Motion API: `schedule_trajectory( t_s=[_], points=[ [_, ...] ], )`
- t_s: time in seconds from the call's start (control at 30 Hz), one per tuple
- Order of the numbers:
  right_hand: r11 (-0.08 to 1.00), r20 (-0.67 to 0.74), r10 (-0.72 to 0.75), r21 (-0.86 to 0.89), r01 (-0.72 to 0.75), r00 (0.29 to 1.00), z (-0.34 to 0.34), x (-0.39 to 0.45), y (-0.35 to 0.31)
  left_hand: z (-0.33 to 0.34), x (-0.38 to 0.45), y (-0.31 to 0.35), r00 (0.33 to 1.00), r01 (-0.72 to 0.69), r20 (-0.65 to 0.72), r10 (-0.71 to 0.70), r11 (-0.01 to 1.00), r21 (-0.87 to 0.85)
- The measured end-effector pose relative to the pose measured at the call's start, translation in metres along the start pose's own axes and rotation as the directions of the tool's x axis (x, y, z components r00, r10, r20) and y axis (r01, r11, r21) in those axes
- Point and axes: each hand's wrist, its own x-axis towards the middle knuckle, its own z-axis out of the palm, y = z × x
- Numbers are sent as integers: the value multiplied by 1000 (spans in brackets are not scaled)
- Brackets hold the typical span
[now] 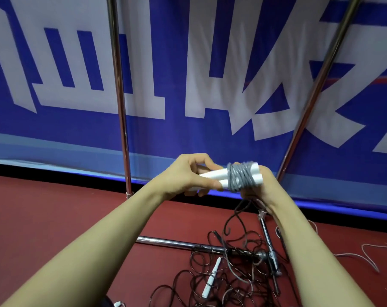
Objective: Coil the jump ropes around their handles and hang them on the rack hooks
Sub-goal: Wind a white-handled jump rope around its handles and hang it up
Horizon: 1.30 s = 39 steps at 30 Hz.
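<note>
My left hand (188, 173) grips the near ends of two white jump-rope handles (212, 175) held side by side. A grey rope coil (240, 177) is wound around their far half. My right hand (260, 189) sits under and behind the coil, fingers curled around the handles' far ends; the loose rope end (237, 216) drops from it to the floor. Further jump ropes (221, 275) lie tangled on the red floor below, with a white handle (211, 279) among them. The rack's chrome uprights (119, 96) rise at the centre left and the right; its hooks are out of view.
The rack's chrome base bars (177, 243) lie on the red floor under my hands. A blue and white banner (188, 74) covers the wall behind. A thin white cord (365, 253) trails at the right edge.
</note>
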Motion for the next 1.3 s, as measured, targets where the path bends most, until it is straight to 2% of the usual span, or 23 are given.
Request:
schedule_trajectory(
  t_s=[0.07,0.13,0.27,0.33,0.5,0.6,0.8,1.03,1.23,1.3],
  points=[
    [994,51,-51,-89,56,997,2,2,6,4,3,0,995,-22,-103,12,995,-97],
    [994,158,-7,-111,24,987,-1,4,10,6,5,-1,980,-48,-198,16,986,-159],
    [997,359,66,8,-74,931,0,1,7,6,8,-3,933,-50,-359,13,994,-94],
    [997,431,74,-4,-80,900,3,0,9,7,10,-6,905,-33,-426,-11,995,-95],
    [986,448,18,-154,58,894,8,-4,16,3,14,-15,844,31,-535,-33,999,-12],
    [989,465,-27,-116,91,885,11,-3,21,-4,14,-20,801,27,-599,-18,1000,7],
    [975,495,-3,193,-107,869,23,-2,23,-8,13,-22,786,-11,-619,10,1000,2],
    [990,584,92,32,-137,806,22,-5,22,-9,12,-27,816,9,-574,75,990,142],
    [962,543,-3,232,-147,839,31,-4,28,-18,13,-30,770,6,-634,77,992,128],
    [953,555,-10,257,-160,832,31,-4,27,-19,14,-30,765,3,-639,84,991,133]
  ],
)
